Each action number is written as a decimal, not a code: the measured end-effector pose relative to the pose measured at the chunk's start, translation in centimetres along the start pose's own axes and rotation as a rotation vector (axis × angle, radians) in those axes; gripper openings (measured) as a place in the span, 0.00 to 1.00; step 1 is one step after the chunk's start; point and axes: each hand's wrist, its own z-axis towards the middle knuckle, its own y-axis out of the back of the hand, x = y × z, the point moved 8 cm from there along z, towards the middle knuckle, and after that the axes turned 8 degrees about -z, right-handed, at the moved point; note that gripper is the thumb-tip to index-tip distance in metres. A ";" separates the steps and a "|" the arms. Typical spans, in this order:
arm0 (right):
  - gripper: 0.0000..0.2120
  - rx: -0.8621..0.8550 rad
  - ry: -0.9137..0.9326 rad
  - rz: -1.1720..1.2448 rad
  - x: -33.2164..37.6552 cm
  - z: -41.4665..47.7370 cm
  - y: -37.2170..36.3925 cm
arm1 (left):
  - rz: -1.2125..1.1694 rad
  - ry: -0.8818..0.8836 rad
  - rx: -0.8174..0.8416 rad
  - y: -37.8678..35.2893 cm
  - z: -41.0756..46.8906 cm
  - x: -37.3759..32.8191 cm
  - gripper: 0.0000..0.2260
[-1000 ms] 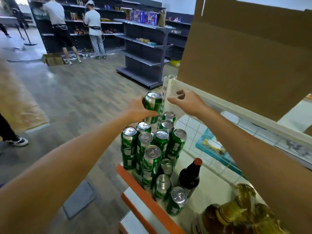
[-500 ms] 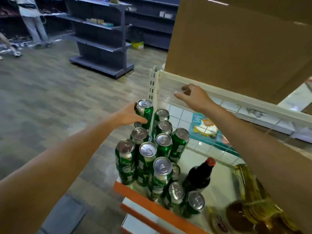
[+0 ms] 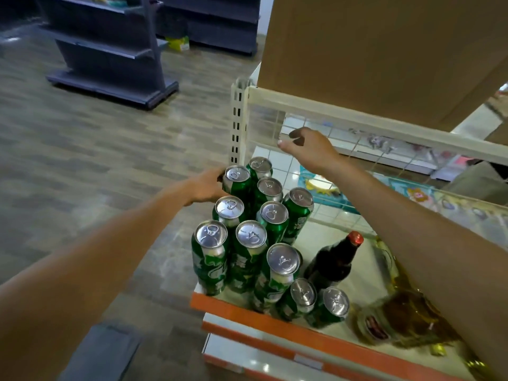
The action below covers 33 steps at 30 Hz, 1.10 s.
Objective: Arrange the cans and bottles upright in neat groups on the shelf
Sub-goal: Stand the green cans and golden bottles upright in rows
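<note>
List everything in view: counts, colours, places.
Cream metal shelf: one, orange front edge, lower right.
Green aluminium drink cans: eleven, silver-topped, upright, clustered on its left end.
Dark brown glass bottle: one, red cap, upright, right of the cans.
Yellow oil bottles: blurred, count unclear, front right.
Brown cardboard box: one, tier above.
Dark grey shelving units: at least two, across the aisle.
Left hand: grips the rear-left can.
Right hand: fingers curled under the upper rail, grip unclear.
</note>
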 end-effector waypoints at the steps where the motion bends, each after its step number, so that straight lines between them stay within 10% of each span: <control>1: 0.29 -0.001 -0.002 -0.003 0.1 0.0 -0.1 | 0.009 0.004 0.017 0.1 0.0 0.1 0.27; 33: 0.27 0.011 0.048 -0.183 5.8 0.8 -4.7 | 0.106 -0.019 0.373 0.4 1.1 0.1 0.36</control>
